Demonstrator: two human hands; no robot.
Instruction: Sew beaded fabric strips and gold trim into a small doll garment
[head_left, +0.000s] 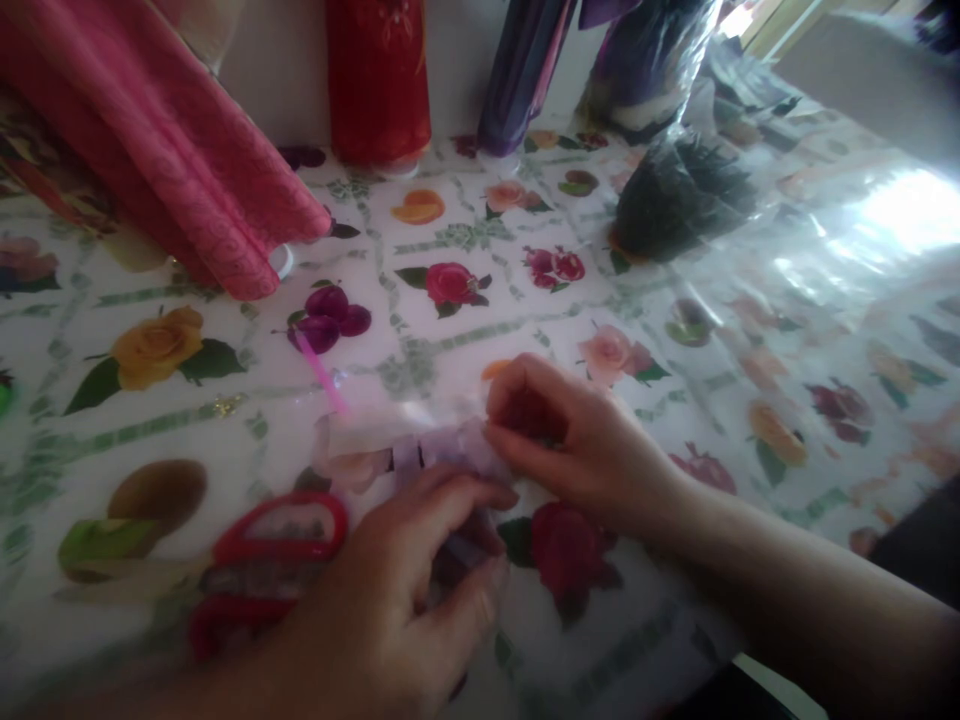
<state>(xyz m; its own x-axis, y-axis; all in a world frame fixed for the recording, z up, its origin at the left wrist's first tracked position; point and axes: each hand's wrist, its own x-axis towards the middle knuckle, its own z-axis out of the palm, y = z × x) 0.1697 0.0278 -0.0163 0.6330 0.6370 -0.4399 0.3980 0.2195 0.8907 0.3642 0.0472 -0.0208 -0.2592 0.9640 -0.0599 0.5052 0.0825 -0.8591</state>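
A small clear plastic packet (375, 432) with something pale lilac in it lies low over the table between my two hands. My right hand (562, 435) is closed in a pinch at the packet's right end, thumb and forefinger together. My left hand (420, 570) is curled around the near side of the packet, and its palm hides part of it. What exactly is inside the packet is too blurred to tell. Red-handled scissors (279, 545) lie beside my left hand, partly covered by it. A thin pink stick (322, 370) lies just beyond the packet.
A fruit-and-flower tablecloth (465, 350) covers the table. Pink patterned rolls (187, 150) lean at the back left. A red roll (379, 80) and a purple roll (521, 80) stand by the wall. A dark plastic-wrapped bundle (679, 195) lies at the back right, near shiny clear plastic (840, 240).
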